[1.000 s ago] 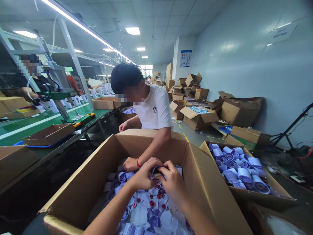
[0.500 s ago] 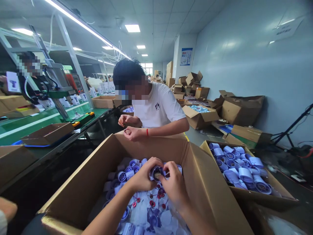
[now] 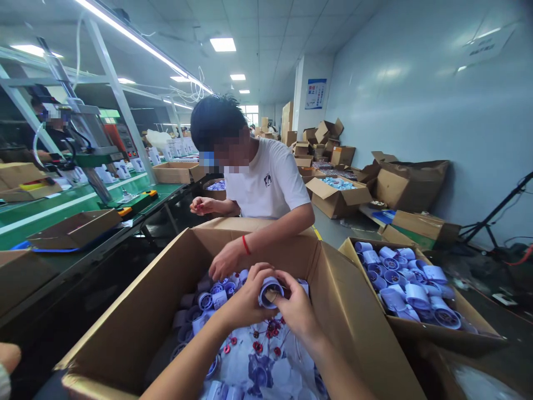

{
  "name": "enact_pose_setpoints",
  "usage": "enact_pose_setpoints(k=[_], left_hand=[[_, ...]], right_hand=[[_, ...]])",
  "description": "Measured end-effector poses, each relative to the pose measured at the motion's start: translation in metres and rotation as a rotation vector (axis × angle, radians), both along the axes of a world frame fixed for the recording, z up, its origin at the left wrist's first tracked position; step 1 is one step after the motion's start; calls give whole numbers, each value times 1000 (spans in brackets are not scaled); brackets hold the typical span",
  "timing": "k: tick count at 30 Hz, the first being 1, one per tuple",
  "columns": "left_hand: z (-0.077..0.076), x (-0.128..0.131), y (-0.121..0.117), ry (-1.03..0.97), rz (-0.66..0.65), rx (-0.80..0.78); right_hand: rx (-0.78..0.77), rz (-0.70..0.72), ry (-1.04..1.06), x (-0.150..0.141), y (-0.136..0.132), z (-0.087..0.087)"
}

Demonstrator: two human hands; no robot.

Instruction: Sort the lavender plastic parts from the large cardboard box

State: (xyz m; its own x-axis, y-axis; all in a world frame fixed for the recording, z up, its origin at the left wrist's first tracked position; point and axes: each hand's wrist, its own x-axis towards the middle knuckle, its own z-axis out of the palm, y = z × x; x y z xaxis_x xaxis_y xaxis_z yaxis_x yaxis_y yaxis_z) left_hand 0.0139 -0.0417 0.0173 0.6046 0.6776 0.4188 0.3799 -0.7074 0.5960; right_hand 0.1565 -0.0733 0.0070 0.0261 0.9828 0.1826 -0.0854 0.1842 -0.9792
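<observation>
Pale purple round plastic cup (image 3: 271,293) held in the left grip (image 3: 250,297) and the right grip (image 3: 297,308)

The cup is above the inside of the big open brown cardboard box (image 3: 137,311). Its round mouth faces the person. The left grip is curled shut around one side of the cup. The right grip is bent around the other side, with its fingers at the rim and its thumb by the mouth. A small tan piece (image 3: 272,295) shows in the mouth. I cannot tell if the right thumb pinches it.

Down in the big box are many more pale purple cups (image 3: 219,299), some white sheets (image 3: 239,361) and small red rings with thin wires (image 3: 257,348). On the far side of the big box, a person in a white shirt (image 3: 270,178) reaches one hand (image 3: 227,259) in over the cups. That arm has a red band (image 3: 246,245). The person's other hand (image 3: 202,205) is closed on something small and red, past the far edge of the big box. Right of the big box is a smaller brown cardboard box (image 3: 441,332) full of cups. Left of it is a long green surface (image 3: 170,191).
</observation>
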Motion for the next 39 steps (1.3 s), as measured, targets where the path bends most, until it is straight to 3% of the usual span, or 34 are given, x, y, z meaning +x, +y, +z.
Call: enact_pose_setpoints(k=[3, 11, 16, 21, 30, 35, 39], left_hand=[[-3, 1, 4, 68, 45, -24], [5, 0, -2, 126, -93, -25], [9, -2, -4, 248, -117, -48], [8, 0, -7, 302, -87, -47], [5, 2, -7, 271, -39, -76], [4, 4, -9, 249, -67, -41], [4, 4, -9, 264, -104, -60]], right_hand=[[12, -52, -102, 1, -3, 0], [-17, -171, -506, -1, -12, 9], [17, -256, -769, -3, -14, 5], [-41, -184, -782, -2, -13, 5], [-11, -289, -1146, -9, -19, 15], [135, -348, -1189, -13, -22, 17], [110, -321, -1111, -13, -21, 18]])
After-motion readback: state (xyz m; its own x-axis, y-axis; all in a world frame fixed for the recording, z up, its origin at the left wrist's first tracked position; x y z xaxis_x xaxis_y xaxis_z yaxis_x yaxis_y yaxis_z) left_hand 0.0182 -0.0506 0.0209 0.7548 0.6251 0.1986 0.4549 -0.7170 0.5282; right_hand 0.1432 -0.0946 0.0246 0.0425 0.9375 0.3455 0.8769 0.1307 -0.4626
